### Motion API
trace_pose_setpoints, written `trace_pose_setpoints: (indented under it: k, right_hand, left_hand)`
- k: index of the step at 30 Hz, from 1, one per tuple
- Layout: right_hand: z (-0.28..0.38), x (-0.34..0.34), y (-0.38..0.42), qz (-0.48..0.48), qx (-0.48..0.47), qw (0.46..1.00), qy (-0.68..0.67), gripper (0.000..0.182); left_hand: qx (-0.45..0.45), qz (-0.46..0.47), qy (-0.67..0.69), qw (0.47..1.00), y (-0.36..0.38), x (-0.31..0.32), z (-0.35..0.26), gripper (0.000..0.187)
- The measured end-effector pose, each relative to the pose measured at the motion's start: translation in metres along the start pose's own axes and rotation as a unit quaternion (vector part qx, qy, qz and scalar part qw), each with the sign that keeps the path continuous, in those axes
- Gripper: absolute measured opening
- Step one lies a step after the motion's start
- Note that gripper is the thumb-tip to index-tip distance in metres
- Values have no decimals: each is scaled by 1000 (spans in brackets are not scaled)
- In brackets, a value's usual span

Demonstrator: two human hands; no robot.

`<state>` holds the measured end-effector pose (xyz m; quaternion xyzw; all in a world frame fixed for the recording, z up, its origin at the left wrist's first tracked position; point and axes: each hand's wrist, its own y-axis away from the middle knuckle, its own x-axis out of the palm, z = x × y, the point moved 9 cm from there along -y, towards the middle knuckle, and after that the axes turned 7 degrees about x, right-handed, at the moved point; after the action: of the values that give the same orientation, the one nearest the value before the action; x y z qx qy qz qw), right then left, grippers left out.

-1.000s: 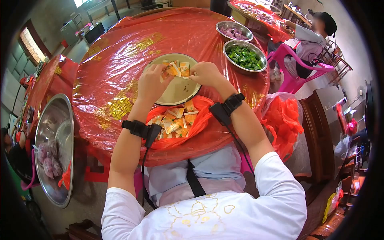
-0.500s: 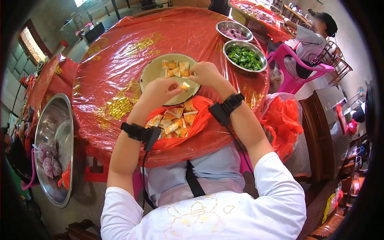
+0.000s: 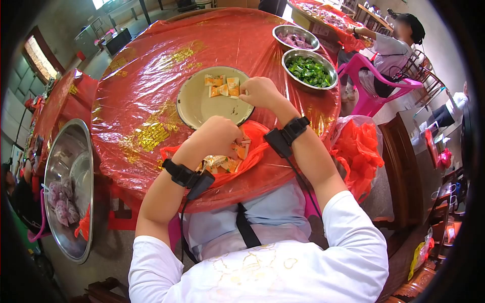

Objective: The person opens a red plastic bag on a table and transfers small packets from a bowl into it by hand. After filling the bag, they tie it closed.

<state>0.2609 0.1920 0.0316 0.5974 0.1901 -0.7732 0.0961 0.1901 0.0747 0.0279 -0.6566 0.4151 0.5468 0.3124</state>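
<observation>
My left hand point(image 3: 217, 135) is over a red plastic bag point(image 3: 258, 132) at the near side of the table, its fingers closed on an orange-and-white packet point(image 3: 242, 147). Several more such packets point(image 3: 218, 164) lie in the bag, partly covered by my hand and wrist. A shallow cream bowl point(image 3: 202, 103) with a dark rim stands just beyond the bag. Inside it, near the far side, are several orange-and-white packets point(image 3: 232, 87). At the bowl's right rim, my right hand point(image 3: 262, 93) has its fingers curled together; whatever is between the fingertips is hidden.
A metal bowl of chopped greens point(image 3: 309, 70) and one of purplish pieces point(image 3: 295, 39) stand at the back right. A large metal basin point(image 3: 76, 151) is at the left. Red plastic bags point(image 3: 356, 156) hang on the right. Another person point(image 3: 391, 55) is near a pink chair point(image 3: 364, 96).
My left hand has moved from above the bowl back to the red bag. The packet it held over the bowl no longer shows there. My right hand has stayed at the rim.
</observation>
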Motion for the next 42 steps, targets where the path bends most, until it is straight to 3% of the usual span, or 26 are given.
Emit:
trace_pose_setpoints:
  k: [5,7,8,10,14,16,23,26,29,31,35,37,40,42]
  right_hand:
    - [1,-1,1,-8,-6,1000,-1,22]
    - [1,-1,1,-10,-10,1000,-1,22]
    - [0,-1,1,-10,-10,1000,-2,22]
    - [1,-1,1,-9,-12,1000,-10,22]
    - [2,-1,1,-12,-10,1000,-4,22]
    - [1,0,0,-5,-8,1000,4,22]
    - [3,-1,0,-8,-14,1000,15,22]
    - [2,1,-1,4,-5,1000,14,21]
    - [9,-2,-3,-68,-54,996,18,22]
    - [26,-4,-1,-138,-153,978,-16,25]
    - [28,29,-4,-130,-148,975,99,29]
    - [25,36,-9,17,-69,990,125,30]
    - [25,46,-8,105,-51,985,125,31]
    - [25,47,-8,88,-84,986,111,30]
  left_hand:
    - [-5,-77,76,994,12,-31,-1,33]
    - [-58,-214,109,969,24,-60,13,32]
    - [-59,-213,109,969,25,-61,18,32]
    - [-181,-278,96,938,42,-72,51,29]
    - [-250,-284,6,925,62,-55,106,37]
    - [-308,-174,-12,935,65,-34,125,45]
    - [-243,-124,27,962,43,-10,125,58]
    - [-251,-53,41,966,38,4,128,59]
    - [-246,-56,37,967,37,4,126,56]
    - [-229,-76,-7,971,36,0,121,55]
    - [-236,-52,-10,970,34,8,129,52]
    - [-222,-100,10,970,37,2,129,49]
    - [-211,-126,17,969,42,-8,130,47]
    - [-209,-178,4,962,57,-28,130,48]
